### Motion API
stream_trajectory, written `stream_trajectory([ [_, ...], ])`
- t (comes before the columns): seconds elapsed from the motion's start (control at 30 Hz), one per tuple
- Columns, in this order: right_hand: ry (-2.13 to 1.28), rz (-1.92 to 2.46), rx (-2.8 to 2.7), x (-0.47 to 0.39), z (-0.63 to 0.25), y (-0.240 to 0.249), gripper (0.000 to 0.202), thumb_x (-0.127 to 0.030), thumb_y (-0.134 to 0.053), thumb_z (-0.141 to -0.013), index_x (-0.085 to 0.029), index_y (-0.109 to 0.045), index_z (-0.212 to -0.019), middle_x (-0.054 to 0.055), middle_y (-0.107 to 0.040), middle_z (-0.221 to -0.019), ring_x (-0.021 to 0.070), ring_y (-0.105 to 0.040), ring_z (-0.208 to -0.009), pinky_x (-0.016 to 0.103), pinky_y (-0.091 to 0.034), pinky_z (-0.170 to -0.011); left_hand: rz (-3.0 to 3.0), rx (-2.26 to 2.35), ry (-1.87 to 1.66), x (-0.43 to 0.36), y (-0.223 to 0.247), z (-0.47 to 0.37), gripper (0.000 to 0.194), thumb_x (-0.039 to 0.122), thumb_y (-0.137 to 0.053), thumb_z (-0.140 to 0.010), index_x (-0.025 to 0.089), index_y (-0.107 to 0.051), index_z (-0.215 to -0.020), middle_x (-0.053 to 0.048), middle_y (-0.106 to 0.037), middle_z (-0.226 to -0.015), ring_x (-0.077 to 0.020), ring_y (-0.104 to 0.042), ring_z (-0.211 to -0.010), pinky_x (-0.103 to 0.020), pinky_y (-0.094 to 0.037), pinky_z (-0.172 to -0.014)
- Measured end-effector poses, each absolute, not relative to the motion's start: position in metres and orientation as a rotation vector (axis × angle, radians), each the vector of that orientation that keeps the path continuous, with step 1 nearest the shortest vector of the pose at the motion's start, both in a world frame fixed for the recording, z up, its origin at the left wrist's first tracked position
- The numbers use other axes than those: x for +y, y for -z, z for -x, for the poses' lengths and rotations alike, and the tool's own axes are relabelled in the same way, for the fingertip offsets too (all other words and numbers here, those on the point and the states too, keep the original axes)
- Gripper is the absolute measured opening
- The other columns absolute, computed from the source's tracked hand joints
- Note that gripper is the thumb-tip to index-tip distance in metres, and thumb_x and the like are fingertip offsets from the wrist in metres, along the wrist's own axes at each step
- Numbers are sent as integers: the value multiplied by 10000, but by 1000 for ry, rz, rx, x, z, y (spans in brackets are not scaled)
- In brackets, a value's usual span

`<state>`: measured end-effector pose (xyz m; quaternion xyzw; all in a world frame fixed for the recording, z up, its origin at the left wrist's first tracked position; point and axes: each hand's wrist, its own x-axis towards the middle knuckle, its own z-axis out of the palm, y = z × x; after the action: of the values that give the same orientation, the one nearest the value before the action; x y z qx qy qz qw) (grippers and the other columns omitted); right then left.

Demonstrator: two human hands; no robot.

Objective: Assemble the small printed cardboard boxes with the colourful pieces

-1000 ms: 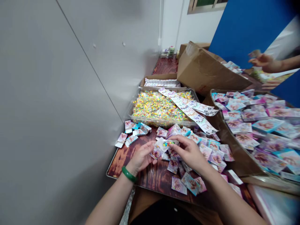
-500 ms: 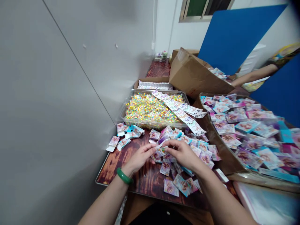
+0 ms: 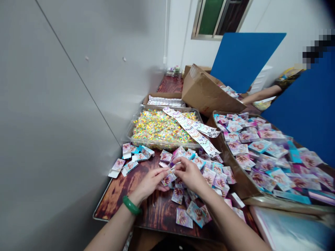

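My left hand [image 3: 152, 182], with a green bangle on its wrist, is closed on a small printed box [image 3: 169, 177], thumb above and fingers curled beneath. My right hand [image 3: 190, 175] meets it from the right, thumb and fingers pinched together at the box's upper end. A small whitish bit shows at those fingertips, too small to name. Just beyond and beneath both hands lies a loose pile of similar pink, purple and blue boxes [image 3: 208, 176].
Behind the pile is a clear tray [image 3: 162, 143] of colourful small packets, with printed strips [image 3: 192, 130] draped over it. A carton [image 3: 258, 195] full of boxes stands right, beside plastic bags [image 3: 290, 226]. A grey wall [image 3: 65, 139] borders the left. Another person's arm [image 3: 264, 94] reaches into a tilted carton [image 3: 206, 91].
The view has shifted, so the scene sits lower and further left. My hands remain together; the white strip between their fingertips now shows much less.
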<state>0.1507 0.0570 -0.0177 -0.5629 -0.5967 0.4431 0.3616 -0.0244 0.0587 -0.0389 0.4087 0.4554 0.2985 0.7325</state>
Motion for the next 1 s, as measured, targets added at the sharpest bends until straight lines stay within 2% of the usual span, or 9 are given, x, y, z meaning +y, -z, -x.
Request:
stream_trajectory([
  [0.13, -1026, 1497, -1631, 55, -146, 13, 143, -96, -550, -710, -183, -643, -775, 2, -669, -696, 151, -613, -660, 254, -444, -630, -857, 1018, -684, 60, 42, 23, 417, 360, -713, -719, 169, -673, -1088, -74, -658, -939, -167, -670, -654, -317, -584, -623],
  [0.23, -958, 1498, -1664, 55, -142, 9, 308, -92, -534, -740, -208, -665, -994, 3, -693, -756, 160, -625, -696, 276, -463, -693, -842, 1013, -732, 61, 46, 23, 411, 371, -712, -716, 193, -672, -1084, -60, -651, -963, -169, -660, -722, -331, -587, -669],
  [0.33, -907, 1537, -1713, 55, -140, 5, 516, -53, -527, -712, -213, -574, -1200, -8, -681, -730, 164, -617, -675, 277, -461, -692, -869, 985, -769, 60, 49, 24, 364, 358, -730, -694, 197, -700, -1019, -60, -634, -1035, -216, -627, -893, -356, -586, -712],
  [0.43, -882, 1543, -1798, 57, -140, 2, 511, -38, -532, -688, -220, -598, -1161, -4, -683, -740, 172, -623, -697, 278, -456, -705, -870, 973, -777, 59, 50, 24, 364, 347, -742, -679, 191, -707, -1005, -66, -634, -1054, -246, -606, -959, -370, -583, -723],
  [0.6, -862, 1464, -1879, 62, -143, -7, 492, -42, -514, -720, -233, -578, -1169, -4, -682, -748, 167, -627, -707, 257, -447, -683, -791, 975, -760, 61, 47, 24, 388, 359, -733, -693, 212, -683, -1048, -53, -662, -1019, -220, -646, -889, -361, -586, -714],
  [0.77, -804, 1475, -1934, 66, -143, -11, 417, -53, -510, -730, -235, -598, -1095, -12, -650, -720, 159, -605, -674, 245, -431, -638, -723, 988, -765, 65, 42, 21, 460, 360, -788, -625, 218, -668, -1045, -45, -626, -1155, -209, -662, -862, -374, -587, -739],
  [0.87, -749, 1457, -1876, 69, -141, -8, 401, -54, -551, -711, -231, -593, -1069, 3, -617, -831, 153, -575, -743, 250, -440, -678, -640, 962, -767, 66, 40, 16, 473, 383, -788, -620, 213, -657, -1042, -54, -637, -1142, -209, -670, -826, -379, -580, -735],
  [0.93, -726, 1465, -1802, 72, -142, -4, 472, -74, -631, -661, -227, -577, -1105, 24, -588, -954, 165, -551, -827, 274, -445, -741, -619, 935, -806, 67, 39, 12, 405, 368, -770, -644, 198, -670, -998, -60, -635, -1148, -227, -651, -901, -379, -570, -753],
  [1.0, -806, 1481, -1681, 74, -144, -1, 553, -105, -696, -615, -221, -565, -1139, 31, -570, -1005, 162, -538, -821, 279, -450, -733, -630, 893, -839, 67, 36, 8, 326, 318, -749, -671, 184, -682, -960, -64, -636, -1148, -241, -619, -981, -384, -551, -798],
])
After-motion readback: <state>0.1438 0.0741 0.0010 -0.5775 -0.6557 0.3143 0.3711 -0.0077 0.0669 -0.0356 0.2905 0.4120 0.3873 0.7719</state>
